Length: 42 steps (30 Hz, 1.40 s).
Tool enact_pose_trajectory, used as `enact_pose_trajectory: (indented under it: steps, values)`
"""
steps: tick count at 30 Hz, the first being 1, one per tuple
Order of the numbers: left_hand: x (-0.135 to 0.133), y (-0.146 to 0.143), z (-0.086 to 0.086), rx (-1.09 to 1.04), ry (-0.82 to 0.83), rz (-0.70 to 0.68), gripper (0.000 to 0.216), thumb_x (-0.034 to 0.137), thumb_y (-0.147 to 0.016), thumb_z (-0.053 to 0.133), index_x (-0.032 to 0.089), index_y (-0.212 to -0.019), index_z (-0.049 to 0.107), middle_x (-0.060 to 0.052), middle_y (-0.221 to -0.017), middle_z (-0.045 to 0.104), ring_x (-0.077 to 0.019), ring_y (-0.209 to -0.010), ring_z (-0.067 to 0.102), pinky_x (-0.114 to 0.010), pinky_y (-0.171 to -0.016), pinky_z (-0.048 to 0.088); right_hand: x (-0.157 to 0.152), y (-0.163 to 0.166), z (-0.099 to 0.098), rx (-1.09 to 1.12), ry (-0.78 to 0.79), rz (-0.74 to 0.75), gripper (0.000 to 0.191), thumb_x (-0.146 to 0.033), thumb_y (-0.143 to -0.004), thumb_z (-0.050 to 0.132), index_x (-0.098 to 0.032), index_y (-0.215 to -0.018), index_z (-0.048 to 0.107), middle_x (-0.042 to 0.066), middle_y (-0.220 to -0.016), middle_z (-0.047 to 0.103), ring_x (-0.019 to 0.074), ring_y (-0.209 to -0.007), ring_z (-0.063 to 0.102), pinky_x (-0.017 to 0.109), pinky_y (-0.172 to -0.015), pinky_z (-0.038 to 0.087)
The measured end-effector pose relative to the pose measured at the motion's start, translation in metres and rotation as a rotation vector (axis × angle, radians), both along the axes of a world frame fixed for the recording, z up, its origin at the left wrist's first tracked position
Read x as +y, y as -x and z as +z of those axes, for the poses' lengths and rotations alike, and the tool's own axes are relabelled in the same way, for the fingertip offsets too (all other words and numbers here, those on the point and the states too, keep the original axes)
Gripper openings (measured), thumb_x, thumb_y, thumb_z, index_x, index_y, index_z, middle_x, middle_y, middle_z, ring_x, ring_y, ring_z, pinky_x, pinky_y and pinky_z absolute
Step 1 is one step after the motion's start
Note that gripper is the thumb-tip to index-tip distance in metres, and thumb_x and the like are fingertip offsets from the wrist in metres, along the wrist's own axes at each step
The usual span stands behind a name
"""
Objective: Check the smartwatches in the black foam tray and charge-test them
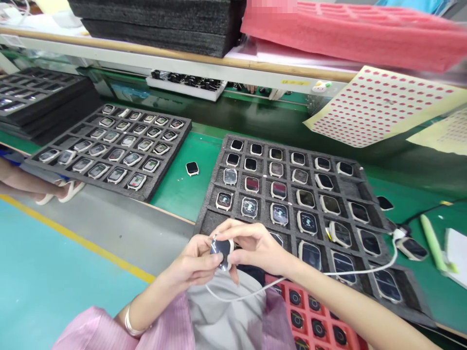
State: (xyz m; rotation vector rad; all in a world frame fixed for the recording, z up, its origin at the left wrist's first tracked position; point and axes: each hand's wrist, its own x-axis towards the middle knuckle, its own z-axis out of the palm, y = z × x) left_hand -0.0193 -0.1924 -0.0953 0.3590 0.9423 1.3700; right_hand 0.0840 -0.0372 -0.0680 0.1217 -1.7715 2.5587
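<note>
Both my hands meet over my lap around one small smartwatch body with a dark screen and pale casing. My left hand grips it from below and the left, fingers curled. From above and the right, my right hand pinches it. A white cable runs from under my hands toward the right of the bench. Just beyond my hands lies a dark foam tray filled with several watch bodies in rows.
A second foam tray of watches lies to the left, with one loose watch on the green mat between trays. A red tray of round parts sits under my right forearm. Sticker sheets, a green pen and stacked foam are further off. Another person's sandalled foot shows at left.
</note>
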Motion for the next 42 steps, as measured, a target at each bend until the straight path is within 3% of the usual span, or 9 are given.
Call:
enact_pose_trajectory:
  steps: [4, 7, 10, 16, 21, 25, 30, 38, 42]
  values:
    - [0.000, -0.004, 0.004, 0.042, -0.085, 0.015, 0.032, 0.040, -0.071, 0.072, 0.011, -0.077, 0.061, -0.002, -0.059, 0.062, 0.0026, -0.028, 0.021, -0.015, -0.028, 0.016, 0.009, -0.001, 0.004, 0.021, -0.118, 0.019, 0.036, -0.020, -0.079, 0.072, -0.019, -0.114, 0.064, 0.009, -0.111, 0.059, 0.0217, -0.104, 0.058, 0.038, -0.090, 0.049]
    - [0.000, -0.005, 0.008, 0.194, -0.084, 0.089, 0.027, 0.036, -0.076, 0.069, 0.011, -0.082, 0.062, 0.003, -0.054, 0.053, 0.0016, -0.029, 0.025, -0.014, -0.030, 0.018, 0.014, -0.001, 0.012, 0.007, -0.281, 0.039, 0.040, -0.021, -0.082, 0.068, -0.018, -0.121, 0.058, 0.011, -0.120, 0.057, 0.0229, -0.110, 0.056, 0.040, -0.095, 0.045]
    - [0.001, -0.005, 0.010, 0.312, -0.044, 0.126, 0.026, 0.035, -0.078, 0.068, 0.012, -0.087, 0.062, 0.006, -0.054, 0.045, 0.0017, -0.031, 0.026, -0.013, -0.031, 0.019, 0.015, -0.001, 0.019, 0.071, -0.543, -0.003, 0.045, -0.021, -0.082, 0.068, -0.017, -0.124, 0.054, 0.012, -0.125, 0.054, 0.0229, -0.117, 0.050, 0.041, -0.101, 0.040]
    - [0.002, -0.004, 0.011, 0.363, -0.047, 0.106, 0.026, 0.033, -0.080, 0.065, 0.013, -0.097, 0.061, 0.000, -0.073, 0.057, 0.0015, -0.036, 0.029, -0.014, -0.033, 0.023, 0.011, -0.004, 0.020, 0.150, -0.959, -0.108, 0.049, -0.021, -0.082, 0.067, -0.019, -0.128, 0.050, 0.012, -0.122, 0.050, 0.0224, -0.115, 0.048, 0.038, -0.097, 0.043]
    - [-0.002, -0.002, 0.013, 0.368, -0.133, 0.061, 0.051, 0.021, -0.073, 0.073, 0.021, -0.119, 0.053, 0.001, -0.084, 0.055, -0.0020, -0.051, 0.032, -0.012, -0.046, 0.032, 0.009, -0.010, 0.026, 0.085, -1.170, -0.170, 0.042, -0.028, -0.084, 0.062, -0.018, -0.124, 0.052, 0.013, -0.112, 0.051, 0.0249, -0.105, 0.050, 0.042, -0.089, 0.047]
    - [-0.003, -0.006, 0.014, 0.456, -0.031, 0.093, 0.038, 0.028, -0.084, 0.059, 0.020, -0.120, 0.051, -0.001, -0.083, 0.057, -0.0054, -0.051, 0.039, -0.015, -0.042, 0.040, 0.009, -0.011, 0.031, -0.004, -1.152, -0.187, 0.040, -0.026, -0.084, 0.062, -0.017, -0.122, 0.053, 0.011, -0.104, 0.053, 0.0243, -0.098, 0.053, 0.040, -0.085, 0.049]
    - [-0.001, -0.011, 0.014, 0.507, 0.073, 0.157, 0.022, 0.033, -0.083, 0.059, 0.016, -0.097, 0.062, 0.004, -0.062, 0.053, -0.0047, -0.040, 0.041, -0.017, -0.039, 0.044, 0.010, -0.012, 0.034, -0.047, -0.973, -0.225, 0.035, -0.026, -0.084, 0.064, -0.020, -0.118, 0.056, 0.007, -0.102, 0.054, 0.0204, -0.092, 0.057, 0.034, -0.082, 0.050]
    - [-0.002, -0.012, 0.014, 0.588, 0.057, 0.159, 0.019, 0.026, -0.082, 0.060, 0.016, -0.098, 0.063, 0.004, -0.064, 0.055, -0.0044, -0.039, 0.042, -0.015, -0.036, 0.042, 0.008, -0.019, 0.032, 0.011, -1.073, -0.211, 0.046, -0.022, -0.084, 0.064, -0.020, -0.127, 0.050, 0.010, -0.117, 0.049, 0.0223, -0.110, 0.051, 0.036, -0.095, 0.045]
    - [-0.003, -0.013, 0.016, 0.639, 0.047, 0.133, 0.019, 0.023, -0.082, 0.059, 0.017, -0.099, 0.065, 0.002, -0.067, 0.059, -0.0037, -0.038, 0.040, -0.013, -0.033, 0.036, 0.009, -0.019, 0.032, 0.004, -1.058, -0.175, 0.044, -0.024, -0.086, 0.062, -0.022, -0.128, 0.050, 0.009, -0.115, 0.053, 0.0221, -0.106, 0.054, 0.036, -0.092, 0.048]
